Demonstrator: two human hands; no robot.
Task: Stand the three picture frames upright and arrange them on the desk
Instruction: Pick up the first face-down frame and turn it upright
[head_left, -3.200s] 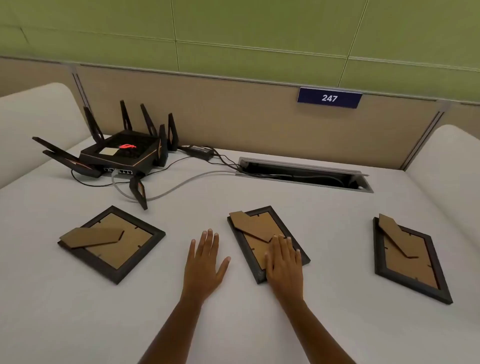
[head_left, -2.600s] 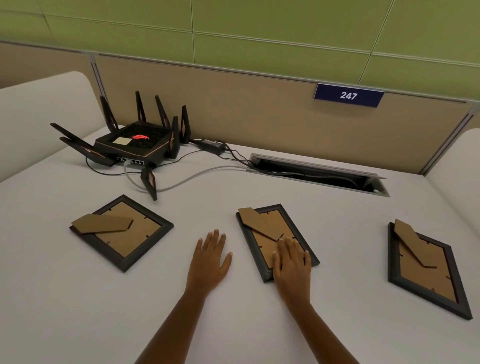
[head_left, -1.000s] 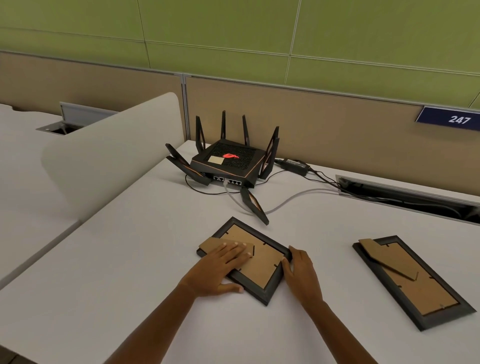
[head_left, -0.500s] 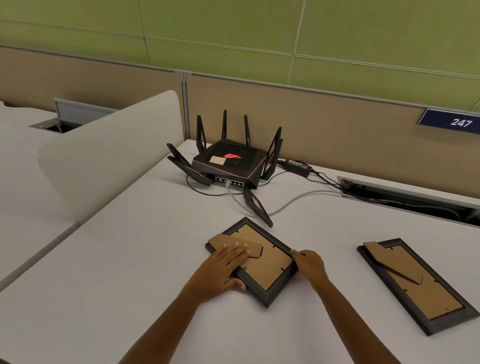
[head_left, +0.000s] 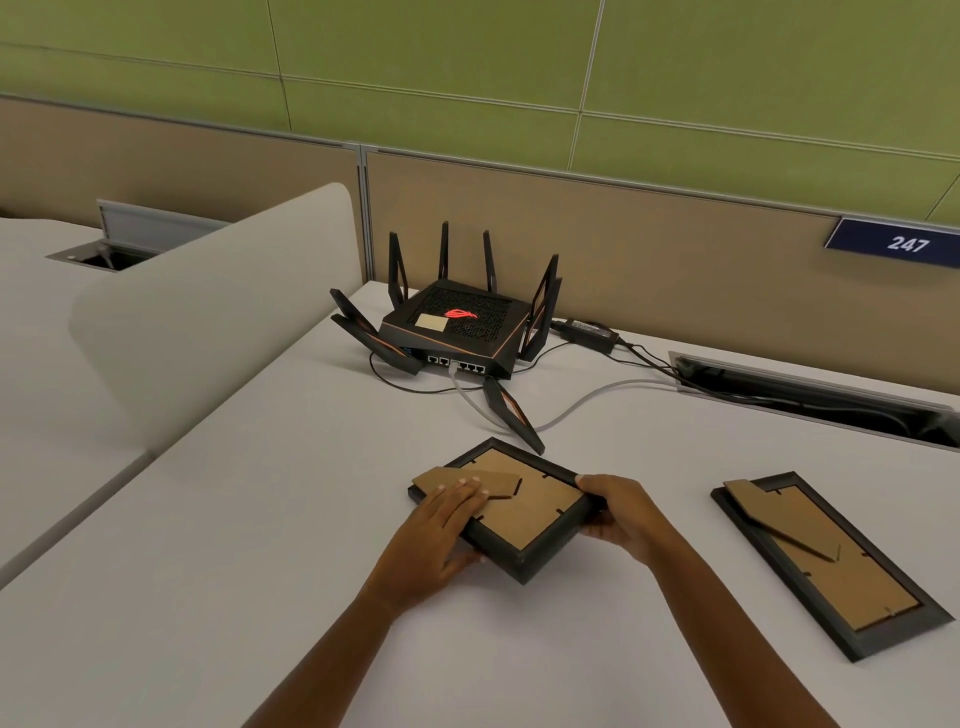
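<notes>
Both hands' grip (head_left: 524, 525) clasps the face-down picture frame (head_left: 519, 512) between them.

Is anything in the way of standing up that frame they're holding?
Nothing blocks the hands: both already grip the left frame. Just behind it, though, lie the router's lowered antenna and grey cable.
</notes>
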